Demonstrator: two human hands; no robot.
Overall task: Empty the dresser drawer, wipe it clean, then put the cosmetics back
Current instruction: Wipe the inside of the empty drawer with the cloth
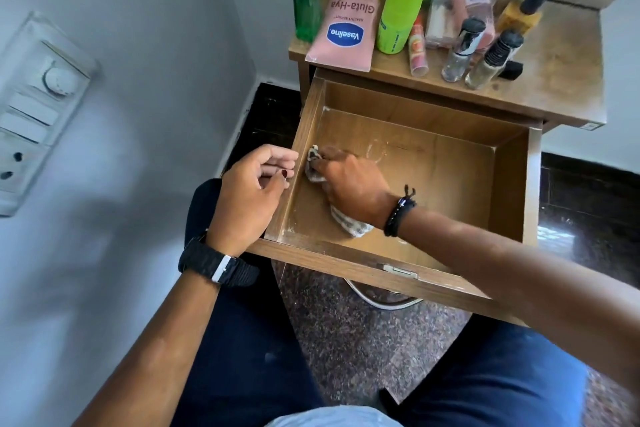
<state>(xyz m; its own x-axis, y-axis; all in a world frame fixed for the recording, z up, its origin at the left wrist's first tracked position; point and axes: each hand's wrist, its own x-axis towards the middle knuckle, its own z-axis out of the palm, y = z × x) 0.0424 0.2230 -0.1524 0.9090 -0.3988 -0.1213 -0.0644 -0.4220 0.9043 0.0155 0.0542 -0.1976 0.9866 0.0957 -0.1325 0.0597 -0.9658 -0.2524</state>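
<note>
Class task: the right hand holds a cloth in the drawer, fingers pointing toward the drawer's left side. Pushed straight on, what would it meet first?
Most likely the drawer's left wall. The right hand presses the cloth close beside that wall; the exact gap is unclear.

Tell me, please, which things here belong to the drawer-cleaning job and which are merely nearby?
Job: drawer; cloth gripped by right hand; left hand at drawer's side; cosmetics on dresser top, e.g. Vaseline tube, green can.
Nearby: wall switchboard; wristwatch.
</note>
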